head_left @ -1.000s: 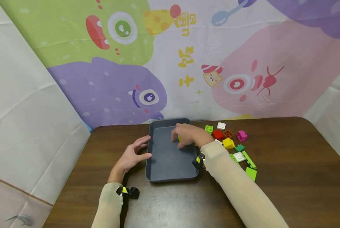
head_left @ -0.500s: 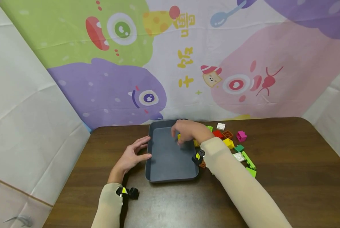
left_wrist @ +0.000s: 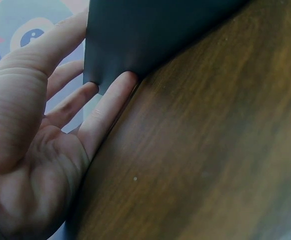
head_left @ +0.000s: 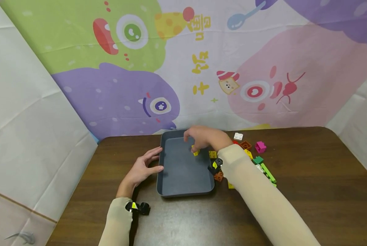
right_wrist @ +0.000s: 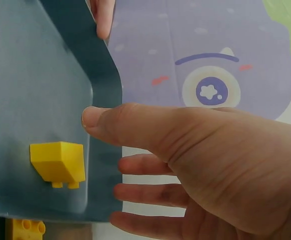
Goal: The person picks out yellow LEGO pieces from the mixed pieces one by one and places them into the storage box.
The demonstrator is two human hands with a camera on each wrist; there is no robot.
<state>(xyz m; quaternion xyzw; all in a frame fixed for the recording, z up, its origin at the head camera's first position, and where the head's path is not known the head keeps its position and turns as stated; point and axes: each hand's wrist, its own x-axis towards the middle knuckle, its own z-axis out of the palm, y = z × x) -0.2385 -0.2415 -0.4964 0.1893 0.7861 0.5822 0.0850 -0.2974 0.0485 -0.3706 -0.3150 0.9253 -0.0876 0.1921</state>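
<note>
The dark grey tray point(head_left: 183, 181) lies on the wooden table. My left hand point(head_left: 143, 167) is at its left side, fingers extended and touching the outer wall point(left_wrist: 150, 30), thumb at the rim. Inside the tray, toward its far right, rests a yellow sloped toy building brick point(right_wrist: 58, 160), its studs toward the right wall. My right hand point(head_left: 203, 136) hovers over that part of the tray with thumb and fingers spread apart. The right wrist view shows a gap between the thumb and the brick, and the hand holds nothing.
Loose bricks lie right of the tray, partly hidden by my right sleeve: a yellow one point(head_left: 212, 154), an orange one point(head_left: 218, 176), a magenta one point(head_left: 260, 147), a white one point(head_left: 238, 136) and several green ones. A cartoon-printed cloth point(head_left: 201, 112) hangs behind the table.
My right hand has let go of the yellow brick and lifted away from it toward the back, so more of the brick shows in the tray. The left hand has stayed still.
</note>
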